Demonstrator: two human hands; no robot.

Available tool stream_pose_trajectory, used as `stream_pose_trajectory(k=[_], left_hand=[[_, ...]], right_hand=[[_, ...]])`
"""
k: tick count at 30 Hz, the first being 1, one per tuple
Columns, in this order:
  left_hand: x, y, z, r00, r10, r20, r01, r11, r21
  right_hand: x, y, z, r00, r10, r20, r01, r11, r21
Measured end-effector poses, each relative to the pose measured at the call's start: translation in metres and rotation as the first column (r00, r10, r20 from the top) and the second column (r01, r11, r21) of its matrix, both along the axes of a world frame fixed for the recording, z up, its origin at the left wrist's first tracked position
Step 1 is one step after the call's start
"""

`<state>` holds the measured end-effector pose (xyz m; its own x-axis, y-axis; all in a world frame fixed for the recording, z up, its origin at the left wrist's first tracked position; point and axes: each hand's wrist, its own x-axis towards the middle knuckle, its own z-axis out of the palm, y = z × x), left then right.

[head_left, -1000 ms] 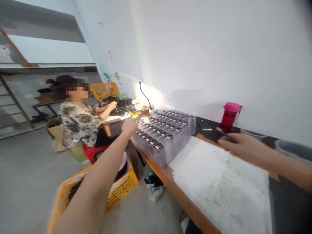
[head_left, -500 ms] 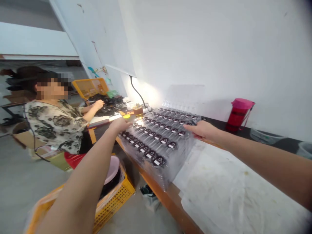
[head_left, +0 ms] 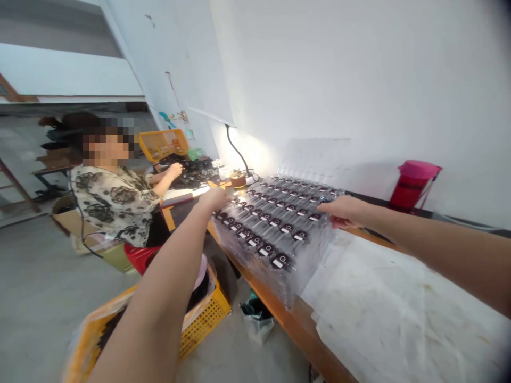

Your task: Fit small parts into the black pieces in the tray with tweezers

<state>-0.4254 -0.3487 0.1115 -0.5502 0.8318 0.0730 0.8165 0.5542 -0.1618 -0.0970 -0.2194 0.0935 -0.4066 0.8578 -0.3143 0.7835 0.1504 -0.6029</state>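
Note:
A stack of clear plastic trays (head_left: 275, 276) stands on the table, its top filled with rows of small black parts (head_left: 286, 229) bearing white labels. My left hand (head_left: 215, 201) is at the stack's far left edge, its fingers pressed together; what they hold, if anything, is hidden. My right hand (head_left: 341, 210) is at the right edge, closed with the index finger and thumb near the tray's end parts. A small dark object shows at its fingertips, too small to name.
A lamp (head_left: 235, 146) and a brown jar (head_left: 238, 181) stand behind the stack. A pink-lidded red bottle (head_left: 413, 186) is at the right rear. Plastic sheets (head_left: 399, 298) cover the near table. A person (head_left: 115, 197) sits left, above a yellow crate (head_left: 207, 324).
The whole view has shifted, so the scene sits further right. Both hands remain at the two sides of the tray stack.

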Motion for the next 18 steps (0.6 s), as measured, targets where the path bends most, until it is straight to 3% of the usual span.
stream_pose_trajectory(k=[11,18], left_hand=[[0.004,-0.004,0.015,1.000,-0.011,-0.018,0.012,0.998,0.055],[0.023,-0.007,0.043,1.000,0.001,-0.021,0.001,0.995,0.095]], right_hand=[[0.002,-0.014,0.018,0.993,-0.093,-0.074,0.089,0.995,-0.054],[0.017,-0.007,0.033,0.990,-0.109,-0.092,0.105,0.993,-0.046]])
